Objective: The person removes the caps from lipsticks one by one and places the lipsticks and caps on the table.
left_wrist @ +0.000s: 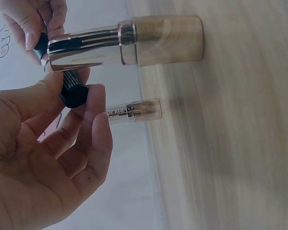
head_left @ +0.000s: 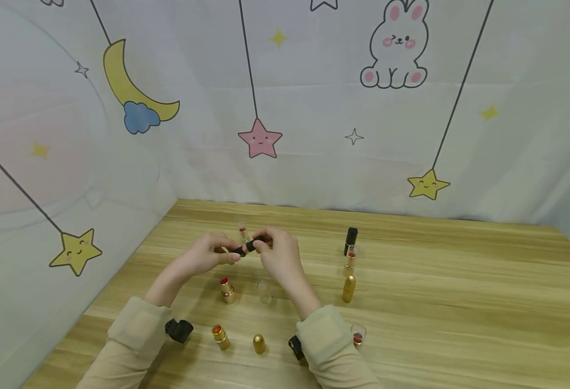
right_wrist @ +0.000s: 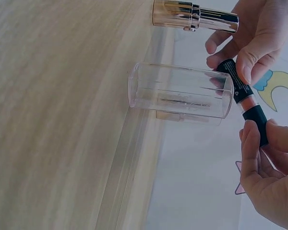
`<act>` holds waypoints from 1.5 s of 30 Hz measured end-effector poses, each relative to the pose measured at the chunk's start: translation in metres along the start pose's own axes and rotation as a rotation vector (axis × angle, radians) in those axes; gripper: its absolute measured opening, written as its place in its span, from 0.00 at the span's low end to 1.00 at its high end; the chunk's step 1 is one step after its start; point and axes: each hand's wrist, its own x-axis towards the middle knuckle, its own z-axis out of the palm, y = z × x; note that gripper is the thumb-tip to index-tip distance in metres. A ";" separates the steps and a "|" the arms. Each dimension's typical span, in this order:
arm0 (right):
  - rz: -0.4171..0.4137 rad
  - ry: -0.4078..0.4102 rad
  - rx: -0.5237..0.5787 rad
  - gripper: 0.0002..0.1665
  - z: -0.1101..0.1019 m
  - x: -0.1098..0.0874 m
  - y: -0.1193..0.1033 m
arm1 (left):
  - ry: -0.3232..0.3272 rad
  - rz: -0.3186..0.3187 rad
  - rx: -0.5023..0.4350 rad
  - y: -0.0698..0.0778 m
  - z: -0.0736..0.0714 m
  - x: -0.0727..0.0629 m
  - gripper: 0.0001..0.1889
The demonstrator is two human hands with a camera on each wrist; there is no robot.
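Both hands hold a black lipstick tube (right_wrist: 242, 88) with a pale pinkish band showing at its middle. My left hand (head_left: 207, 255) pinches the end with small white print between thumb and fingers. The other black end is gripped by my right hand (head_left: 282, 256). Below the hands stands a gold lipstick (head_left: 227, 293) with its red tip bare. Beside it is a clear cap (right_wrist: 182, 91), also standing on the table. Behind the hands, a lipstick under a clear cover (head_left: 242, 232) is partly hidden.
At the right a black tube (head_left: 351, 240), a red-tipped lipstick (head_left: 350, 265) and a gold tube (head_left: 348, 289) stand in a row. Nearer are an uncapped gold lipstick (head_left: 221, 338), a gold cap (head_left: 259, 344) and a lipstick (head_left: 357, 338) partly behind my right sleeve.
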 end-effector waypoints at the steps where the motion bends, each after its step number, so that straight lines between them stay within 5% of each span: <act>1: -0.002 -0.001 -0.003 0.08 0.000 0.000 0.000 | -0.003 -0.002 -0.003 0.000 0.000 0.000 0.12; 26: 0.032 0.073 -0.021 0.08 -0.006 -0.002 0.002 | 0.003 -0.105 0.048 -0.011 -0.002 -0.001 0.12; 45: 0.035 0.044 -0.216 0.08 0.004 -0.002 0.011 | 0.025 -0.141 0.019 -0.019 0.004 0.009 0.07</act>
